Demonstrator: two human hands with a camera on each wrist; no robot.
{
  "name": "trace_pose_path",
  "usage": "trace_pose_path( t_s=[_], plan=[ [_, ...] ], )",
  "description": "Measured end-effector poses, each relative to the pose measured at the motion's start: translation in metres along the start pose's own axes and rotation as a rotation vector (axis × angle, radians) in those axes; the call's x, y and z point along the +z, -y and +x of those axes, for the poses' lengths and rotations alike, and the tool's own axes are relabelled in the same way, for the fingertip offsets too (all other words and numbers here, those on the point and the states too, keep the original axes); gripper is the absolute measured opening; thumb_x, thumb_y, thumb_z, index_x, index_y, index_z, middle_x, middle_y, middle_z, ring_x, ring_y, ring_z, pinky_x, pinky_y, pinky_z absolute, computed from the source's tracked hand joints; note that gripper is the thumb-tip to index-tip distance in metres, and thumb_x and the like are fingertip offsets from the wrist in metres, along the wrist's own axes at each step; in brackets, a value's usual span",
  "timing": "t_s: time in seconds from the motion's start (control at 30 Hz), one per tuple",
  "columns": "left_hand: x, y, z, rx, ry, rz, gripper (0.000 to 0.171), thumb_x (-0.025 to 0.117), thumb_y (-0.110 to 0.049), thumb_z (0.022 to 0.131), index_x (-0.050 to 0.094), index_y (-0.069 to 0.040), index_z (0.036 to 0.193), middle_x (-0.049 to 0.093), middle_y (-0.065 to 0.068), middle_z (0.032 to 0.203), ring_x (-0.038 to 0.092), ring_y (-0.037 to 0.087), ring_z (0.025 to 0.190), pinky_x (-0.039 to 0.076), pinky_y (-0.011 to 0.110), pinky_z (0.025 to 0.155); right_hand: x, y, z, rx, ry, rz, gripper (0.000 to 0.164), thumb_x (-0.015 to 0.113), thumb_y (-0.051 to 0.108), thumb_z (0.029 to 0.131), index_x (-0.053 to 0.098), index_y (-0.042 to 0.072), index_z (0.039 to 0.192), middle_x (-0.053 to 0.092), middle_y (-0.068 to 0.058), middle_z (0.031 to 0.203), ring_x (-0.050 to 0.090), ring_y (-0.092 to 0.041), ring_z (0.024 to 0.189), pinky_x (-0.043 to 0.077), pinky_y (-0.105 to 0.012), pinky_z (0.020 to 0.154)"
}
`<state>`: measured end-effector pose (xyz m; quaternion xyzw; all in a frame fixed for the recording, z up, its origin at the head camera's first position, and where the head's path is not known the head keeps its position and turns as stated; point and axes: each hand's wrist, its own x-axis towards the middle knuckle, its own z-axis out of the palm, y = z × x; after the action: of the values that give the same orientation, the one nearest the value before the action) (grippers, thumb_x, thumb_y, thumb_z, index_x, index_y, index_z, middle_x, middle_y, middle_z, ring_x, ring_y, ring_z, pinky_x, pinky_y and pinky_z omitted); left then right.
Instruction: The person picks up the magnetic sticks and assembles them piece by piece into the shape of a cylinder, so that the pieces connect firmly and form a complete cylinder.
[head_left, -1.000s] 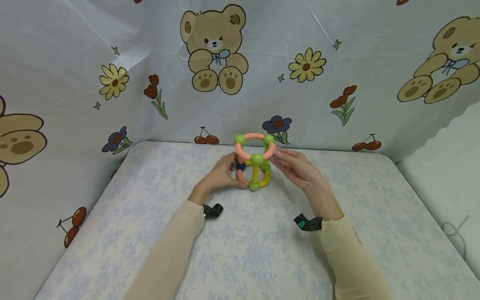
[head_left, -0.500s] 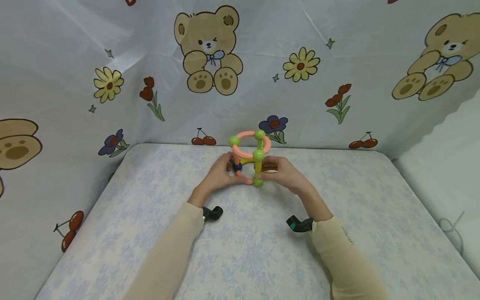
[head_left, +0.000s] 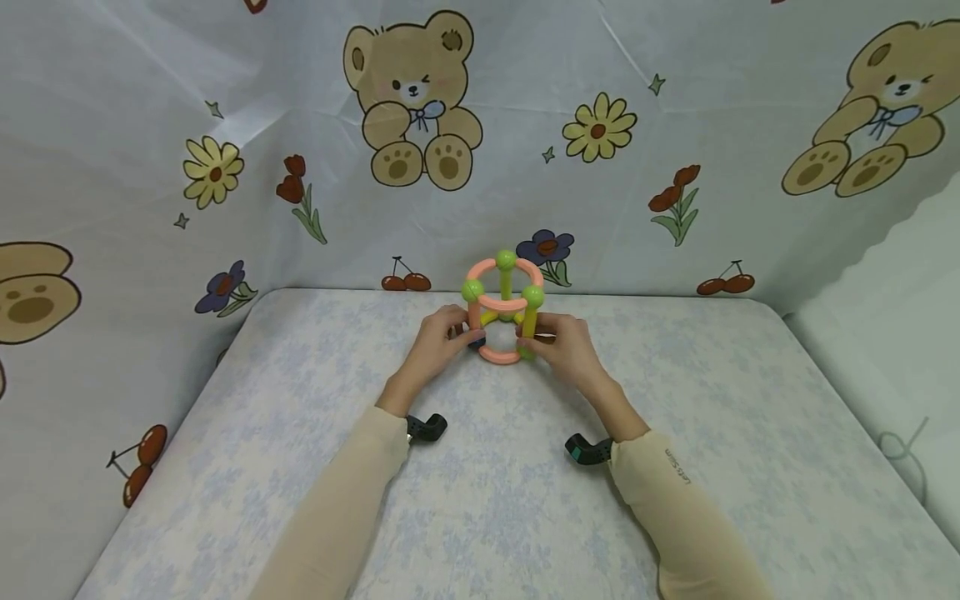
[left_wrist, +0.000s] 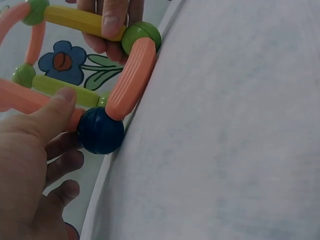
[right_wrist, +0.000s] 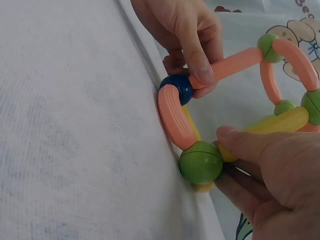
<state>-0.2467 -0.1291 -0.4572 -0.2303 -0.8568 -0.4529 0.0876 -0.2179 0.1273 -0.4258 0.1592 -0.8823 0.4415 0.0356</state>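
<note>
A toy frame of rods and balls stands on the table, with a ring of curved pink rods (head_left: 505, 306) and green balls on top. Its lower ring joins curved pink and yellow rods. My left hand (head_left: 433, 343) pinches the straight pink upright rod (left_wrist: 22, 95) just above the dark blue ball (left_wrist: 101, 131). On the other side, my right hand (head_left: 567, 348) pinches the straight yellow upright rod (right_wrist: 280, 122), close to the lower green ball (right_wrist: 201, 162). A light green upright rod (head_left: 506, 283) is at the back, apart from both hands.
The table (head_left: 495, 500) has a pale blue patterned cover. Close behind the frame rises a white curtain (head_left: 300, 108) printed with bears, flowers and cherries. A thin cable (head_left: 907, 454) lies beyond the table's right edge.
The frame has turned, so a green ball of the top ring is now at the back. My right hand has gone from the top ring to the yellow upright; my left thumb has moved up.
</note>
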Motion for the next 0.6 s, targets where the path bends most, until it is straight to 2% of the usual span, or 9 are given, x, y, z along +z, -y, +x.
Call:
trace_pose_path(
  t_s=[0.23,0.4,0.53,0.6],
  plan=[
    [0.001,-0.003,0.002,0.006,0.016,0.018,0.020,0.077,-0.029,0.098,0.078,-0.010,0.101,0.069,0.005,0.101,0.054,0.017,0.073,0.045,0.029,0.066,0.001,-0.002,0.001,-0.015,-0.022,-0.026,0.016,0.082,0.011,0.093,0.078,0.007,0.108,0.079,-0.010,0.111,0.076,-0.026,0.109,0.062,-0.038,0.090],
    [0.002,-0.006,0.003,0.031,0.029,0.025,0.018,0.080,-0.029,0.096,0.078,-0.012,0.096,0.069,0.003,0.097,0.054,0.016,0.074,0.046,0.029,0.066,-0.004,-0.006,0.002,0.000,-0.017,-0.035,0.017,0.081,0.011,0.094,0.077,0.007,0.110,0.079,-0.011,0.113,0.077,-0.027,0.109,0.062,-0.038,0.090],
    [0.000,-0.013,0.003,0.044,0.098,0.019,0.015,0.083,-0.030,0.093,0.079,-0.016,0.095,0.069,0.000,0.094,0.058,0.015,0.078,0.047,0.029,0.069,-0.008,-0.009,0.002,0.013,-0.013,-0.043,0.016,0.080,0.007,0.094,0.075,0.006,0.109,0.078,-0.012,0.114,0.075,-0.029,0.112,0.061,-0.040,0.093],
    [-0.003,-0.018,0.002,0.011,0.151,-0.035,0.015,0.083,-0.032,0.094,0.079,-0.018,0.098,0.070,0.000,0.095,0.061,0.017,0.083,0.048,0.031,0.072,-0.010,-0.009,0.002,0.021,-0.007,-0.039,0.016,0.079,0.006,0.094,0.074,0.006,0.109,0.078,-0.012,0.114,0.075,-0.029,0.114,0.061,-0.041,0.094]
  ],
)
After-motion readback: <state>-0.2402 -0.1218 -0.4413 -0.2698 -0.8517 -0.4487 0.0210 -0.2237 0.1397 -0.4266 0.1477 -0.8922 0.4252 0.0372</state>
